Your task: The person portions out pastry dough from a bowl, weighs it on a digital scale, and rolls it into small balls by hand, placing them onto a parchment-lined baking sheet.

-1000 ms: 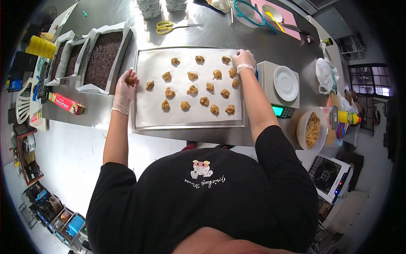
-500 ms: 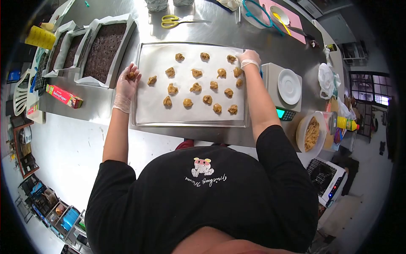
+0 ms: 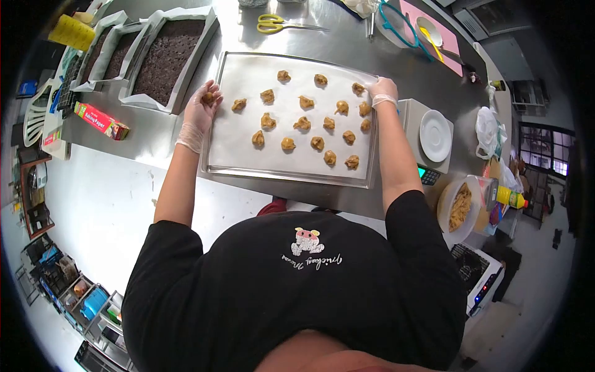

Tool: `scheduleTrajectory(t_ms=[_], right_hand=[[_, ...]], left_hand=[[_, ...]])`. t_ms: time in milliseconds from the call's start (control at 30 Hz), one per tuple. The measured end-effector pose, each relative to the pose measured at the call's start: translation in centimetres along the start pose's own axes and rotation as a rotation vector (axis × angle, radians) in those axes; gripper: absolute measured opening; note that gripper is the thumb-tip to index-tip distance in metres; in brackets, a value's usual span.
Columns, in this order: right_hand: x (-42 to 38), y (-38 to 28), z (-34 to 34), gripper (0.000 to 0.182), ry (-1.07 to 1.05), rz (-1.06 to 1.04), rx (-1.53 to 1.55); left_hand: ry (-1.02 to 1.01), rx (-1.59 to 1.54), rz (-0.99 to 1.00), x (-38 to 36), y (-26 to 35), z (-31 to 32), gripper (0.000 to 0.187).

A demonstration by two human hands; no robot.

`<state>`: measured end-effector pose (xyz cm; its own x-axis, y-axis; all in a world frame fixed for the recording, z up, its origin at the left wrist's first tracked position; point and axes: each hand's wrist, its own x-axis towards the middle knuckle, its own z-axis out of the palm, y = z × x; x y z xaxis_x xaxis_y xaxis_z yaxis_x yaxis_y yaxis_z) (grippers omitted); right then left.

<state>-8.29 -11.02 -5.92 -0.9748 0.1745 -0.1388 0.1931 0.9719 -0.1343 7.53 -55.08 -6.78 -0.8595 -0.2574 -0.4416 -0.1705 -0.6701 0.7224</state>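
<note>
A metal baking tray [image 3: 288, 177] lined with white paper lies in front of me, dotted with several lumps of brown cookie dough [image 3: 302, 123]. My left hand [image 3: 197, 118], in a clear plastic glove, is at the tray's left edge. Its fingers curl around a small lump of cookie dough [image 3: 209, 97] in the palm. At the upper right corner of the tray, my gloved right hand [image 3: 383, 91] grips the rim, its fingertips partly hidden.
Left of the tray stand paper-lined pans of dark brownie [image 3: 168, 59] and a baking paper box [image 3: 101, 120]. Yellow scissors [image 3: 271, 24] lie beyond it. To the right are a scale [image 3: 412, 115] with a white plate [image 3: 436, 136] and a tub of dough [image 3: 460, 209].
The whole view has turned slightly, so the tray appears tilted and farther right. Both hands keep their places at the tray, and the left still has the dough.
</note>
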Motion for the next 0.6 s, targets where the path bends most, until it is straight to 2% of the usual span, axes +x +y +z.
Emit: scheduleTrajectory(t_ms=[333,400,500,533,600], right_hand=[[0.2,1.4,-0.6,0.037,-0.009,-0.083,0.079],[-0.6,2.4,-0.6,0.033,0.183,-0.08,0.386],[-5.7,3.4,-3.4,0.031,0.266,-0.12,0.515],[-8.2,3.3,-3.9,0.031,0.25,-0.1,0.51],[-14.4,3.3,-5.0,0.028,0.241,-0.191,0.587]], left_hand=[[0.003,0.009,0.005,-0.1,0.1,0.4,0.027],[0.005,0.001,0.013,0.1,-0.1,0.1,0.024],[-0.031,-0.004,0.004,0.3,0.0,-0.2,0.023],[-0.02,-0.037,-0.031,0.6,0.1,-0.6,0.022],[0.008,-0.075,-0.084,-0.1,0.5,-1.3,0.02]])
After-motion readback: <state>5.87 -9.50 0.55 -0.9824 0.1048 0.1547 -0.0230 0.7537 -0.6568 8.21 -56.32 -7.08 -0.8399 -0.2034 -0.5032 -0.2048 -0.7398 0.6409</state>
